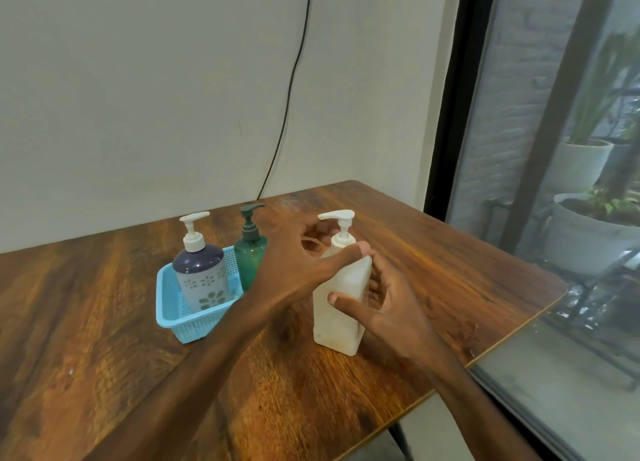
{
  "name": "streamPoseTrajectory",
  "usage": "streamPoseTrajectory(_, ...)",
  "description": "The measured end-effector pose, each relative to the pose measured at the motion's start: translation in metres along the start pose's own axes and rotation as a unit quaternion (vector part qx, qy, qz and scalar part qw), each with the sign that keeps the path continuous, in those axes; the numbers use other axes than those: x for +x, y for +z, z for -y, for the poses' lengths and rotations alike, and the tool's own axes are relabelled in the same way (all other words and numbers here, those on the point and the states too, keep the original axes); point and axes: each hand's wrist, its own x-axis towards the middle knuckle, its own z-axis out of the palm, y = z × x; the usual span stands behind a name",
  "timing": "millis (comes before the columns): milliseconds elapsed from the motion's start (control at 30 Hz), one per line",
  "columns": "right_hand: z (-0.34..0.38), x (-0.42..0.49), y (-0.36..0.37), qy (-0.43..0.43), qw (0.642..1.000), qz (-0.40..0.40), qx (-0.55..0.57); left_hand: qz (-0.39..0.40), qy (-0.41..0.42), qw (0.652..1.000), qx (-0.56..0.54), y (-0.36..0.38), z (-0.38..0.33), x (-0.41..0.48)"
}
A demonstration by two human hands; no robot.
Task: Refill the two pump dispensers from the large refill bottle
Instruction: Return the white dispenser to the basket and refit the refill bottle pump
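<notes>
The large white refill bottle (334,325) with a white pump head stands upright on the wooden table (104,305), right of centre. My right hand (393,310) holds its body from the right, thumb across the front face and fingers curled on the far side. My left hand (294,270) reaches in from the left with fingers spread around the pump neck, and its thumb tip touches the bottle's shoulder. A dark-blue and grey flowered pump dispenser (202,277) stands in a blue basket (188,327). A green pump dispenser (250,258) stands at the basket's far right corner, partly hidden by my left hand.
The table's right edge (512,336) runs close to the bottle, with a glass window and plant pots beyond it. A wall with a black cable is behind the table. Bare wood lies in front of the basket and bottle.
</notes>
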Motion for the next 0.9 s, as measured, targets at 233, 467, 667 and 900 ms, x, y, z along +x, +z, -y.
streamPoseTrajectory(233, -0.001, 0.001, -0.002, 0.006, 1.000, 0.016, -0.007, 0.009, 0.045, 0.999, -0.009, -0.013, 0.003, 0.007)
streamPoseTrajectory(467, 0.000, 0.000, -0.003, 0.001, 1.000, 0.022, 0.004, 0.087, 0.056, 0.992, -0.067, -0.013, 0.000, 0.003)
streamPoseTrajectory(667, -0.003, 0.002, -0.003, 0.001, 1.000, 0.024, 0.008, 0.003, 0.053, 0.999, 0.011, -0.007, 0.005, 0.002)
streamPoseTrajectory(900, -0.003, 0.003, -0.003, 0.008, 0.999, 0.034, 0.015, 0.092, 0.034, 0.994, -0.056, -0.016, 0.002, 0.006)
